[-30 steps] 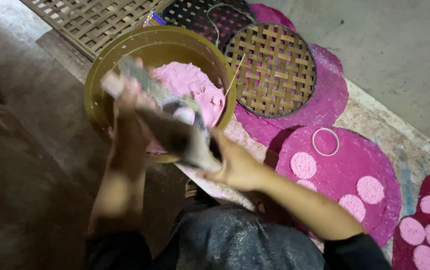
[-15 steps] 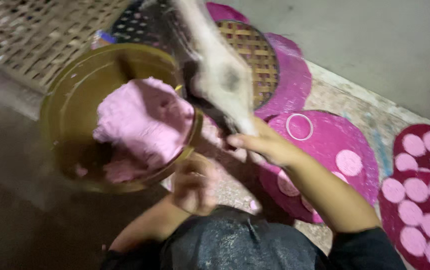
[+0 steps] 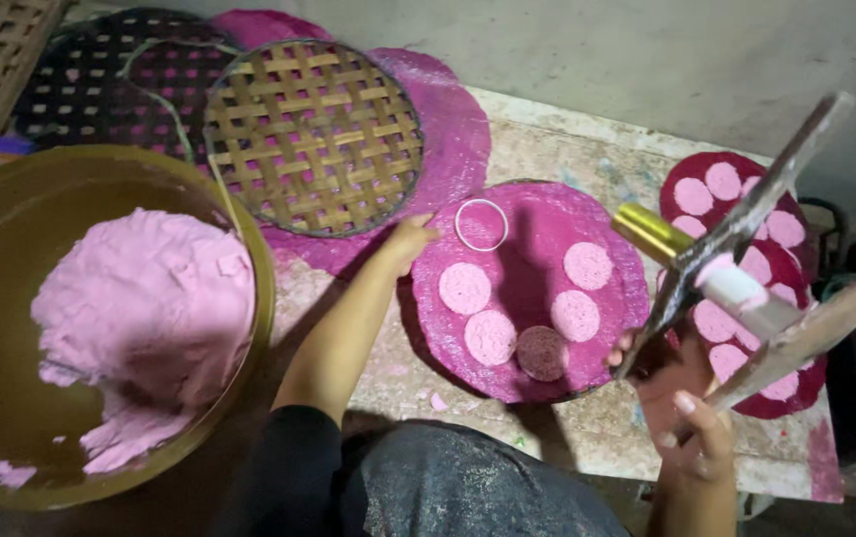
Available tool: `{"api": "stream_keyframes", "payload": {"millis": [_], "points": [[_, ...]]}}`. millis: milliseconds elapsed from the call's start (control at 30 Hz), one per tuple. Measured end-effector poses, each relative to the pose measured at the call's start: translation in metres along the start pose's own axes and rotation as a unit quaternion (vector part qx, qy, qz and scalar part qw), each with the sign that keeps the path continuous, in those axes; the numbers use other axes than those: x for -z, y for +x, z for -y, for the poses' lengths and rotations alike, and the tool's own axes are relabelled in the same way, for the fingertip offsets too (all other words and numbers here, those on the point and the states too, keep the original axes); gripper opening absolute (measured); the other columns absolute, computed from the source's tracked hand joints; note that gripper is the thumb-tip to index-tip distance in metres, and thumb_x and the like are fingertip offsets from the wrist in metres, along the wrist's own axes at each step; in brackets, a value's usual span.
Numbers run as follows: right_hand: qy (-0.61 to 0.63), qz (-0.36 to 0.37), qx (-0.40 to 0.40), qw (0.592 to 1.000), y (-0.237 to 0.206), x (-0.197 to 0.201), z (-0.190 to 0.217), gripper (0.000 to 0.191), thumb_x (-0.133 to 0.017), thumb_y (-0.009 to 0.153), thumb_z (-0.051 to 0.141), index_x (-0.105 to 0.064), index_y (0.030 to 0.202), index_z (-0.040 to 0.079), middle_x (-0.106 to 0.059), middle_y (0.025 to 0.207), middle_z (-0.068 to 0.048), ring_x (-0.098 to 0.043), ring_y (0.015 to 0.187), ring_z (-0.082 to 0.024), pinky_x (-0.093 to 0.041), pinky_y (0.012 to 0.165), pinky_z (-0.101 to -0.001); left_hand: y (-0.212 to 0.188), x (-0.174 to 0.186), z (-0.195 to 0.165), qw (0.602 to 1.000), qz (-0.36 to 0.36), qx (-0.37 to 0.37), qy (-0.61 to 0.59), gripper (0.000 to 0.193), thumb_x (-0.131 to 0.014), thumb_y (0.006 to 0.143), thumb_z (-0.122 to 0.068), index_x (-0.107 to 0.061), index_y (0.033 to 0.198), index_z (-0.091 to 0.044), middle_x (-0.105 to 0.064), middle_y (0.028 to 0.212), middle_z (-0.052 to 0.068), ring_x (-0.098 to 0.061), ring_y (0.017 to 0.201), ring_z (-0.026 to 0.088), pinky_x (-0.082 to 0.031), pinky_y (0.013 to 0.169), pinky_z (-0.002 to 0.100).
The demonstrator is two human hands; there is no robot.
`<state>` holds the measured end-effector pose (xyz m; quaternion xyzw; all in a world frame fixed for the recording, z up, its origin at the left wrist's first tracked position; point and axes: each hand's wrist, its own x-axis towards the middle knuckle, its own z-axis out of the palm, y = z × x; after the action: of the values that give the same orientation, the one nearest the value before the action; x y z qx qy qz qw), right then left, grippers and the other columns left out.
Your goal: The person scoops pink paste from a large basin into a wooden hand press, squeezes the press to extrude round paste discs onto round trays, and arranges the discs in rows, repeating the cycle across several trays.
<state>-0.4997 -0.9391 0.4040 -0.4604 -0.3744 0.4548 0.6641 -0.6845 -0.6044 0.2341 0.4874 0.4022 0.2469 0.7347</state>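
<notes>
My left hand [image 3: 408, 239] reaches forward, and its fingertips rest on the near-left edge of a round magenta mat [image 3: 532, 214]. They lie just beside a white ring [image 3: 480, 224] on the mat and hold nothing. Several pale pink discs [image 3: 465, 288] are also on this mat. My right hand [image 3: 688, 418], low at the right, grips a hinged press tool [image 3: 746, 224] made of two long flat bars. A brass cylinder and a pink-smeared roller sit between the bars. The tool is raised and tilted over the mat's right side.
A large olive bowl [image 3: 254, 268] at the left holds a mound of pink dough [image 3: 149, 308]. A round woven bamboo tray [image 3: 313, 134] leans behind the mat, with dark lattice trays further left. A second dark-red mat [image 3: 746, 159] with several pink discs lies at the right on the stained board.
Both hands have left the bowl. My right hand carried the press tool to the right, and my left hand reached out to the magenta mat by the ring. The view shifted rightward.
</notes>
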Motion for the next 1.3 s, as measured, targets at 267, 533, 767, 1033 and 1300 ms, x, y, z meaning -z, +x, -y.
{"api": "stream_keyframes", "payload": {"millis": [267,533,767,1033,1300], "points": [[0.041,-0.049,0.013,0.998,-0.027,0.056,-0.02,0.095,-0.066,0.086,0.031,-0.026,0.169,0.006,-0.053,0.138,-0.024,-0.052,0.129,-0.036,-0.035,0.117,-0.057,-0.057,-0.027,0.054,0.908,-0.12,0.029,-0.4,0.042,-0.039,0.098,-0.009,-0.065,0.131,-0.003,-0.071,0.128,0.011,-0.067,0.116,0.023,-0.051,0.104,0.038],[0.073,-0.016,-0.01,0.997,-0.014,0.061,-0.023,0.092,-0.067,0.087,0.031,-0.027,0.167,0.008,-0.056,0.139,-0.022,-0.054,0.131,-0.035,-0.035,0.118,-0.0566,-0.083,-0.03,0.081,0.99,0.023,0.042,-0.136,0.04,-0.061,0.097,-0.002,-0.06,0.137,-0.002,-0.069,0.131,0.014,-0.064,0.118,0.025,-0.049,0.105,0.041],[0.034,-0.045,-0.022,0.998,-0.013,0.042,-0.018,0.098,-0.071,0.083,0.028,-0.024,0.164,0.001,-0.055,0.14,-0.023,-0.055,0.129,-0.035,-0.037,0.116,-0.0542,-0.098,-0.038,0.121,0.962,-0.044,0.011,-0.269,0.045,-0.059,0.097,-0.003,-0.054,0.141,-0.004,-0.065,0.133,0.011,-0.061,0.12,0.023,-0.048,0.105,0.042],[0.043,-0.023,-0.03,0.998,-0.014,0.034,-0.021,0.097,-0.069,0.084,0.031,-0.026,0.165,-0.001,-0.056,0.136,-0.024,-0.055,0.124,-0.035,-0.039,0.114,-0.0508,-0.134,-0.062,0.077,0.912,-0.25,-0.235,0.225,0.07,-0.079,0.079,-0.019,-0.051,0.138,0.005,-0.046,0.14,0.024,-0.042,0.133,0.039,-0.034,0.112,0.052],[0.02,-0.006,-0.046,0.999,-0.013,0.04,-0.023,0.089,-0.069,0.085,0.03,-0.029,0.158,-0.001,-0.055,0.132,-0.021,-0.054,0.125,-0.035,-0.04,0.113,-0.052,-0.141,-0.058,0.043,0.79,-0.122,-0.31,0.514,0.023,-0.076,0.088,-0.025,-0.074,0.109,-0.017,-0.041,0.151,0.013,-0.026,0.145,0.044,-0.014,0.116,0.073]]}}
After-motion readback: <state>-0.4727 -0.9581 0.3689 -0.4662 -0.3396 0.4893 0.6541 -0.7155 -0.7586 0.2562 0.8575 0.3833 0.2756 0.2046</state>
